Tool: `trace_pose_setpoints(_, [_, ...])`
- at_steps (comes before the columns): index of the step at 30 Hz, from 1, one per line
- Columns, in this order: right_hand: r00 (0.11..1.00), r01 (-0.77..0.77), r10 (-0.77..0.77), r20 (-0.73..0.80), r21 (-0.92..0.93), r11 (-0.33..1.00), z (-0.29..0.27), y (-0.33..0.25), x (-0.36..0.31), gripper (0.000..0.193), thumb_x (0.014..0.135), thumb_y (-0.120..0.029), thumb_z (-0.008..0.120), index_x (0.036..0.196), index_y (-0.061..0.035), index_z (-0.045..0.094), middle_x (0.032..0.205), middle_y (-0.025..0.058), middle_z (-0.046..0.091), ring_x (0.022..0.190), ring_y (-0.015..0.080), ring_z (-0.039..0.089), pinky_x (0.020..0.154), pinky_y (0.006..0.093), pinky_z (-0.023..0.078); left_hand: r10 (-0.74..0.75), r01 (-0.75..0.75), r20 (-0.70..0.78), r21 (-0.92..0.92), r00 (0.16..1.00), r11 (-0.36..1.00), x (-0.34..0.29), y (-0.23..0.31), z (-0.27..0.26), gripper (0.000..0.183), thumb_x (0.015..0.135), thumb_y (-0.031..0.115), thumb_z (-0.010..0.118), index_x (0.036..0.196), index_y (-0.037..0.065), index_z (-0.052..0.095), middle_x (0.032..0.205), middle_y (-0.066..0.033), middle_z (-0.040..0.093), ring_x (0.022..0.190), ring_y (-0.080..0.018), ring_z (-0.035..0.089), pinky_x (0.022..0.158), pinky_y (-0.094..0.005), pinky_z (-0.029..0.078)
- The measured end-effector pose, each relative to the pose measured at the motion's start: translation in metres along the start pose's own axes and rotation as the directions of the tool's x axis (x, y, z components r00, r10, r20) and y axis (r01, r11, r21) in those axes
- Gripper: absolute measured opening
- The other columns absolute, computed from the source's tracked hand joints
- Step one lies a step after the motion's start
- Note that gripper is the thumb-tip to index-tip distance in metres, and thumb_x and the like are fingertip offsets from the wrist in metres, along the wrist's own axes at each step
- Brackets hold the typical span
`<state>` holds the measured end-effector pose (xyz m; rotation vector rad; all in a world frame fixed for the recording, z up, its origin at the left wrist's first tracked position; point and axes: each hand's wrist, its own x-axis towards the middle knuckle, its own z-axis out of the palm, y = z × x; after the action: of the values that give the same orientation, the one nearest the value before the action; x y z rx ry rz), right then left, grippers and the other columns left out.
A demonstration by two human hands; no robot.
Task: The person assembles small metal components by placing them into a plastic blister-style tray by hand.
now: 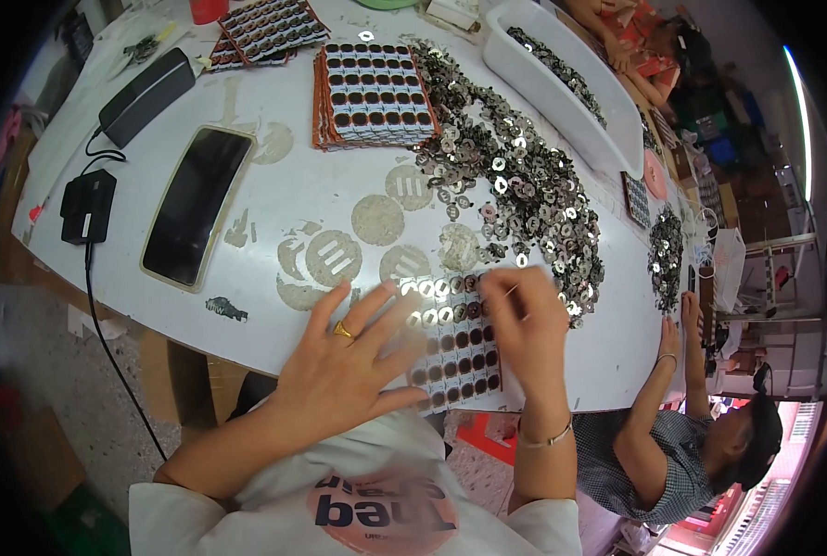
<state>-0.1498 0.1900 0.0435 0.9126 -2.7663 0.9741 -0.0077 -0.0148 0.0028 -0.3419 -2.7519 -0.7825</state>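
A card sheet [455, 357] with rows of dark round spots lies flat at the table's near edge, in front of me. Shiny ring-shaped metal pieces [443, 288] sit on the spots of its two far rows; the nearer rows show bare dark spots. My left hand [339, 357], with a gold ring on one finger, is spread open, its blurred fingertips over the sheet's left side. Over the far right corner, my right hand [532, 320] is closed in a pinch. Whatever its fingertips hold is hidden. A large heap of loose metal pieces [539, 199] spreads beyond it.
A stack of similar sheets [376, 93] stands beyond, with more sheets [270, 32] at far left. A phone [197, 208], a black speaker-like box [147, 97] and a cabled black box [88, 206] lie left. A white bin [566, 88] holds metal pieces. Another person [673, 445] works at right.
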Motion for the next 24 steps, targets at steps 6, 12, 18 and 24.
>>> trace_pose_setpoints(6, [0.999, 0.019, -0.020, -0.034, -0.034, 0.999, 0.003, 0.028, 0.036, 0.017, 0.095, -0.006, 0.074, 0.113, -0.0042, 0.075, 0.095, 0.0107, 0.063, 0.081, 0.0216, 0.066, 0.065, 0.0343, 0.052, 0.051, -0.051, -0.016, 0.018, 0.999, 0.999, -0.002, 0.000, 0.001, 0.045, 0.085, 0.052, 0.082, 0.114, 0.018, 0.073, 0.149, -0.0059, 0.059, 0.146, -0.0269, 0.048, 0.119, -0.0546, 0.033])
trace_pose_setpoints(12, [0.977, 0.179, -0.171, 0.123, -0.056, 0.982, 0.007, 0.047, 0.050, 0.011, 0.093, -0.006, 0.077, 0.104, -0.0043, 0.077, 0.099, 0.0067, 0.065, 0.084, 0.0190, 0.062, 0.076, 0.0293, 0.050, 0.053, -0.053, -0.032, 0.002, 0.998, 0.999, -0.002, 0.001, 0.000, 0.045, 0.085, 0.051, 0.082, 0.114, 0.018, 0.073, 0.147, -0.0062, 0.060, 0.145, -0.0266, 0.050, 0.119, -0.0541, 0.034])
trace_pose_setpoints(18, [0.940, -0.340, 0.210, 0.270, 0.797, 0.499, 0.000, 0.015, 0.016, 0.009, 0.099, -0.003, 0.073, 0.108, -0.0014, 0.073, 0.105, 0.0051, 0.073, 0.083, 0.0089, 0.063, 0.075, 0.0262, 0.053, -0.037, 0.022, -0.097, -0.148, 0.995, 0.989, 0.000, 0.006, -0.005, 0.042, 0.090, 0.041, 0.081, 0.119, 0.013, 0.070, 0.132, -0.0064, 0.068, 0.133, -0.0266, 0.059, 0.111, -0.0481, 0.041])
trace_pose_setpoints(24, [0.928, -0.368, 0.096, 0.361, 0.844, 0.389, 0.019, -0.017, -0.026, 0.012, 0.100, 0.003, 0.069, 0.112, 0.0031, 0.071, 0.113, 0.0116, 0.075, 0.098, 0.0156, 0.071, 0.086, 0.0310, 0.060, -0.301, 0.199, -0.001, -0.749, 0.953, 0.632, 0.015, 0.013, -0.006, 0.027, 0.098, 0.025, 0.076, 0.116, 0.006, 0.067, 0.099, -0.0122, 0.076, 0.090, -0.0316, 0.073, 0.082, -0.0427, 0.055])
